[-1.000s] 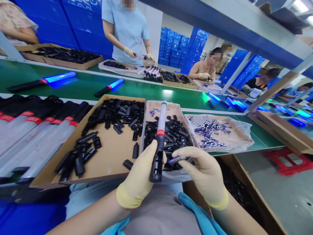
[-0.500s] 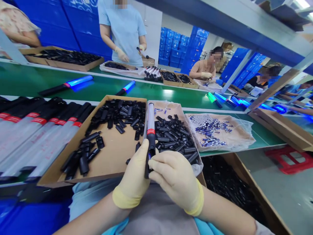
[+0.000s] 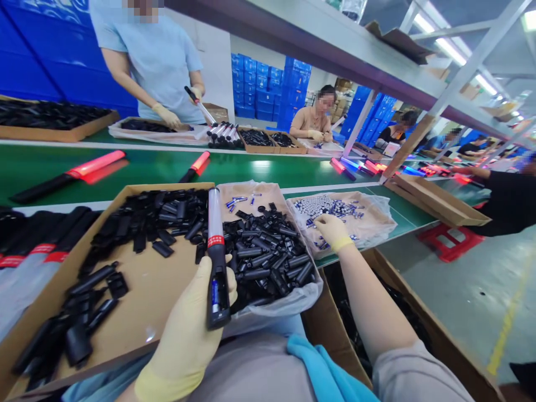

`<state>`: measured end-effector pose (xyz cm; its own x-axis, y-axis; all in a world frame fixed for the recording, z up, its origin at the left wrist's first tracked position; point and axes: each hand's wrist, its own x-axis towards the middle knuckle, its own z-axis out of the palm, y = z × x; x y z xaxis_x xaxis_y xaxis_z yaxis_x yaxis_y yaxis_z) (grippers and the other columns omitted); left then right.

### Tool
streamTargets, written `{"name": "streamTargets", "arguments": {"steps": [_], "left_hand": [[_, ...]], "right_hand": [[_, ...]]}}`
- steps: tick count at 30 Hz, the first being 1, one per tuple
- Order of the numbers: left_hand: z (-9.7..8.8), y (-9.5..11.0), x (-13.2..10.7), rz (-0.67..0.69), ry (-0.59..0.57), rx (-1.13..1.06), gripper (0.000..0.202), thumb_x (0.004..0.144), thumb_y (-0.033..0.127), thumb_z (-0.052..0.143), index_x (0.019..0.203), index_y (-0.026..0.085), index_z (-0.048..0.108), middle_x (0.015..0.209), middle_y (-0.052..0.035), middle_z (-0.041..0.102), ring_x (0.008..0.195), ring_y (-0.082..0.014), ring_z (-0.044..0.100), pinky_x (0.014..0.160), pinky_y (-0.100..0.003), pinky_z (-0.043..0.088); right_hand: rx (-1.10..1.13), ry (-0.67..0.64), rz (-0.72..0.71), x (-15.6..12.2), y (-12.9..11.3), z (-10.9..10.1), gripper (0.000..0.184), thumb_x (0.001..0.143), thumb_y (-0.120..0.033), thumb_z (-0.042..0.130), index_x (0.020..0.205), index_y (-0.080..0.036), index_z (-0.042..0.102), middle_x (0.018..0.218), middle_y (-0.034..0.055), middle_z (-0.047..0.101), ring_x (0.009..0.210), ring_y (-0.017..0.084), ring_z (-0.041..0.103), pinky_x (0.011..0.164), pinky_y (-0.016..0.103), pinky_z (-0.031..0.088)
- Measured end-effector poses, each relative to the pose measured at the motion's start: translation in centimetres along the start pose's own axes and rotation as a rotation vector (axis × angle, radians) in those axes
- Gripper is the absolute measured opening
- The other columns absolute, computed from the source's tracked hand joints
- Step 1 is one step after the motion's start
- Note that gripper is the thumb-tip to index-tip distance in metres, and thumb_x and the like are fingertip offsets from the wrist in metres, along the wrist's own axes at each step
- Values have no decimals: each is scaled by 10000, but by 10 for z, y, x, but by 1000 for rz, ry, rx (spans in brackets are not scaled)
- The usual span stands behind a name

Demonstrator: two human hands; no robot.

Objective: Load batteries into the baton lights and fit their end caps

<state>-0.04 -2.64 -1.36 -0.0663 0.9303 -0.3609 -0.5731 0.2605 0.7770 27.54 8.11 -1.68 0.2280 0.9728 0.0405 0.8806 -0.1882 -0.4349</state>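
Observation:
My left hand, in a pale yellow glove, is wrapped around the black handle of a light wand. The wand points away from me, with its clear tube and red label beyond the grip. An open battery compartment in the handle faces up, and a blue battery lies inside it. My right hand, gloved alike, is over the lined tray of small blue and silver batteries. Its fingers are bent together among them; whatever is between the fingertips is hidden.
Black plastic parts fill a lined tray and part of a cardboard box. Finished-looking wands lie at the left. Lit red wands rest on the green conveyor. Co-workers stand or sit across it.
My right hand has left the wand's handle and moved right to the batteries. The left hand still holds the wand. Lights on most conveyor wands went from blue to red.

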Motion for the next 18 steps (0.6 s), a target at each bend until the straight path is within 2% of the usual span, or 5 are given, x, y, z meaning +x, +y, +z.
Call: {"name": "streamTargets", "arguments": {"steps": [2, 5, 10, 14, 18], "left_hand": [[3, -1, 0, -15, -17, 1, 420, 791, 517, 750, 1057, 195, 707, 694, -3, 578, 592, -108, 486, 490, -174, 454], [5, -1, 1, -15, -23, 25, 414, 788, 522, 751, 1033, 192, 703, 696, -7, 576, 601, -113, 487, 493, -177, 465], [7, -1, 2, -6, -11, 25, 384, 787, 498, 760, 1033, 210, 692, 700, 0, 574, 596, -115, 489, 490, -178, 474], [7, 0, 3, -19, -7, 13, 341, 768, 475, 782, 911, 192, 657, 692, -1, 574, 589, -119, 497, 487, -184, 483], [6, 0, 4, -37, -6, 20, 359, 747, 475, 797, 869, 182, 629, 691, -1, 577, 574, -115, 484, 476, -184, 476]], "right_hand": [[-61, -69, 55, 26, 10, 7, 212, 983, -293, 596, 953, -132, 730, 996, 97, 742, 983, 231, 701, 929, 410, 539], [-132, -140, 76, 42, 7, 24, 252, 980, -377, 632, 1089, -154, 680, 1121, 71, 698, 1014, 203, 677, 923, 424, 553], [-206, -215, 57, 43, -3, 35, 280, 981, -371, 632, 1163, -160, 658, 1186, 84, 669, 1053, 220, 664, 914, 417, 560], [-256, -245, 62, 38, 6, 28, 278, 981, -355, 634, 1186, -168, 650, 1210, 88, 658, 1061, 219, 660, 914, 416, 562], [-274, -209, 96, 32, 16, 24, 295, 980, -356, 635, 1192, -151, 646, 1220, 99, 656, 1073, 226, 656, 934, 439, 554]]}}
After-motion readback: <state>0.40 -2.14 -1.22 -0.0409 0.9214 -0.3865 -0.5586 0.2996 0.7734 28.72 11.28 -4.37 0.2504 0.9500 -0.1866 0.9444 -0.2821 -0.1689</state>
